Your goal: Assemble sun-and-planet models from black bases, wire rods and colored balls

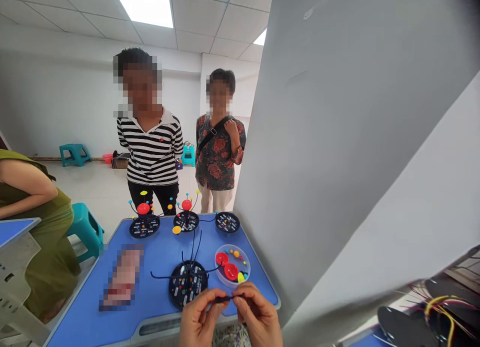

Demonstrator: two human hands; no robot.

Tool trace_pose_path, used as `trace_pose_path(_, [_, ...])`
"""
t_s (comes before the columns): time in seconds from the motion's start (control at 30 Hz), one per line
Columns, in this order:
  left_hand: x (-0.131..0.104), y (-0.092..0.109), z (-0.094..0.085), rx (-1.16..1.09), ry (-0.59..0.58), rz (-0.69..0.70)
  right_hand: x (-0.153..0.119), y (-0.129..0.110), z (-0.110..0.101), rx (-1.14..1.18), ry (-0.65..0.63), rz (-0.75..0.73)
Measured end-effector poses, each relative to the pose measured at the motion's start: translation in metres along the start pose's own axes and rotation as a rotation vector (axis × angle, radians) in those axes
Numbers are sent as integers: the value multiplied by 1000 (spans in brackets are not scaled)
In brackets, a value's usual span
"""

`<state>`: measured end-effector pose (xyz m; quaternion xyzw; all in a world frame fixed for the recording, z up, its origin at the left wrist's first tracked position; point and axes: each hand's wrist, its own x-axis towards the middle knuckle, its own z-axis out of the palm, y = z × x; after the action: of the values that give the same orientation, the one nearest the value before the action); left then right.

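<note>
My left hand (204, 314) and my right hand (258, 312) meet at the table's front edge, fingers pinched on a small black rod-like part (224, 299) that runs between them. Just behind my left hand stands a round black base (187, 286) with labels and several curved black arms, no balls on them. To its right is a clear round tub (232, 284) holding red half shells (231, 271) and small yellow, orange and blue balls. Two solar system models (144, 226) (186, 220) with red centre balls stand at the far edge, beside another black base (227, 222).
A blue table (157, 299) carries everything, with a pixelated packet (123, 277) at its left. Two people (152, 152) (219, 157) stand behind it. Someone in green (45, 227) sits left near a teal stool (86, 232). A grey wall (318, 137) rises close on the right; wires (438, 312) lie lower right.
</note>
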<state>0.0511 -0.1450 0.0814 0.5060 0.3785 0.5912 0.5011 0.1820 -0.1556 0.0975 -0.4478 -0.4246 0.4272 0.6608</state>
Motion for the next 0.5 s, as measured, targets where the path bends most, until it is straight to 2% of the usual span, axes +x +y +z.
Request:
trace_pose_path(0.27, [2, -5, -2, 76, -49, 168, -3, -2, 2, -68, 8, -20])
trace_pose_path(0.4, [-3, -17, -4, 102, -40, 127, -2, 9, -1, -92, 7, -25])
trace_pose_path(0.5, [-8, -31, -9, 105, -35, 31, -7, 18, -2, -80, -9, -29])
